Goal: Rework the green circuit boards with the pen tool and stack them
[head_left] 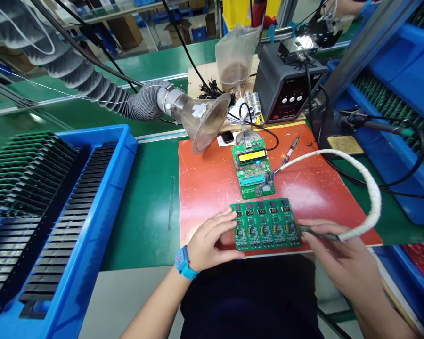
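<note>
A green circuit board panel (265,230) lies on the red mat, with a row of several repeated sections, each with a small two-digit display. My left hand (212,238) steadies its left end, fingers on the upper corner and thumb along the near edge. Between the fingers of my right hand (346,254) is a dark slim probe (320,234), its tip at the panel's right edge; whether it makes contact I cannot tell. A white wrapped cable (372,188) loops from the probe to a green programmer board (253,169) with a lit yellow screen, just beyond the panel.
Left stands a blue bin (118,155) with upright green boards in black slotted racks. A fume extraction funnel (207,120) hangs over the red mat (205,188). Behind are a soldering station (289,84) and a plastic bag (235,56). A pen-like tool (291,148) lies right of the programmer.
</note>
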